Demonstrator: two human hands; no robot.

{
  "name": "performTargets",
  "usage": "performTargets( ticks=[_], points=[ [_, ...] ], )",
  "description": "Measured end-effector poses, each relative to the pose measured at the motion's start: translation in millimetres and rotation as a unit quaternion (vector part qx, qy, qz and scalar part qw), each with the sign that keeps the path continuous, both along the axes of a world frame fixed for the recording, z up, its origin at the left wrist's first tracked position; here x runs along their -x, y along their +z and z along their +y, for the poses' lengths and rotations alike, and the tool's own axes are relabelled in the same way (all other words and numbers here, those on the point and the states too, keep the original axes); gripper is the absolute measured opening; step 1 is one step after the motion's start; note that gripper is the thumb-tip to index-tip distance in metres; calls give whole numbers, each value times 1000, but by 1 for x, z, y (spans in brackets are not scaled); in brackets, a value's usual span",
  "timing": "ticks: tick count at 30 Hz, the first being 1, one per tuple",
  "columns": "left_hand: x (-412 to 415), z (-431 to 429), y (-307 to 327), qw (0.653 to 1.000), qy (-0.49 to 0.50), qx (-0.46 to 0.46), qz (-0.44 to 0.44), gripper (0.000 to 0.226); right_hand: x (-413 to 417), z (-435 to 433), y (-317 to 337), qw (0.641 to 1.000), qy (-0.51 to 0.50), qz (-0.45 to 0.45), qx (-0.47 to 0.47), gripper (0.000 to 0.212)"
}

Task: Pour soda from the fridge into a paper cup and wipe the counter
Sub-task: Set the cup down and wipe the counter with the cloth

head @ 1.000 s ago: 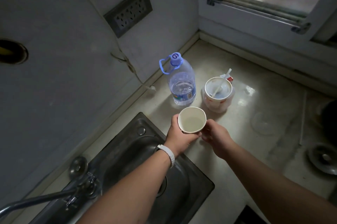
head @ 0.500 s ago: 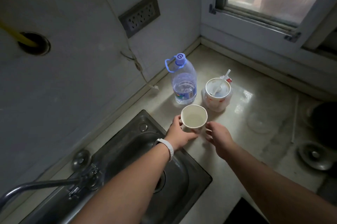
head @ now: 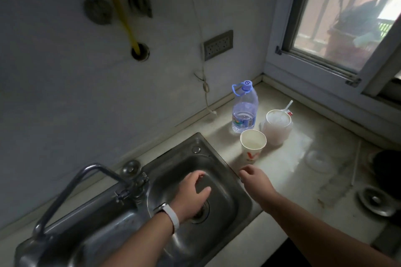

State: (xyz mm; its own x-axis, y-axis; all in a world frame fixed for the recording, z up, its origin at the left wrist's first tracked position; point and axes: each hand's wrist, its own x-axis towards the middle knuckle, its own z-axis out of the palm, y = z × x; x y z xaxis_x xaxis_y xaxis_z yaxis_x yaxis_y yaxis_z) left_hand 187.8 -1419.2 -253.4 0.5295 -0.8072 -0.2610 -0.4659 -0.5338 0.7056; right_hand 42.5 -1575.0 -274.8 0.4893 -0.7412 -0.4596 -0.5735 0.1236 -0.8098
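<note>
Head view, the only one on offer, looks down into a dim kitchen corner. At the middle of the frame a paper cup [head: 253,146] stands upright on the pale, glossy counter [head: 290,164], just right of the sink's rim and in front of a clear plastic water bottle [head: 244,107] with a blue cap and carry loop. Touching or almost touching the cup on its right is a larger lidded tub [head: 277,126] with a white spoon or straw poking out. The cup is waxy white with a red mark on its side; its inside looks pale, and I cannot tell whether any liquid sits in it. Parked there, clear of the basin, it seems set ready for pouring.

The left hand [head: 193,190], a white band at its wrist, hovers over the steel sink [head: 230,199], fingers loosely spread and holding nothing. The right hand [head: 256,181] hangs just below the cup, apart from it, fingers curled narrow and empty.

No soda is in sight, so I'd judge fetching it from the fridge comes next. The counter's sheen at centre right suggests damp patches to wipe.
</note>
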Motion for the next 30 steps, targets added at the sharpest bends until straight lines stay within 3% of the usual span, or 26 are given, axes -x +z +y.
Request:
performTargets(
  ticks=[3,8,17,23,30],
  points=[
    [-10,48,8,997,-1,-14,-80,46,-16,39,17,987,121,28,105,12],
    [-22,140,8,983,27,-59,-174,50,-35,108,29,896,331,98,278,20],
    [-25,302,-17,964,131,-122,-198,51,-67,226,29,804,488,106,323,42],
    [-4,374,-17,946,231,-125,-188,43,-95,289,38,723,574,89,373,39],
    [44,430,-9,910,349,-164,-153,61,-119,343,47,654,665,21,361,42]
  ],
)
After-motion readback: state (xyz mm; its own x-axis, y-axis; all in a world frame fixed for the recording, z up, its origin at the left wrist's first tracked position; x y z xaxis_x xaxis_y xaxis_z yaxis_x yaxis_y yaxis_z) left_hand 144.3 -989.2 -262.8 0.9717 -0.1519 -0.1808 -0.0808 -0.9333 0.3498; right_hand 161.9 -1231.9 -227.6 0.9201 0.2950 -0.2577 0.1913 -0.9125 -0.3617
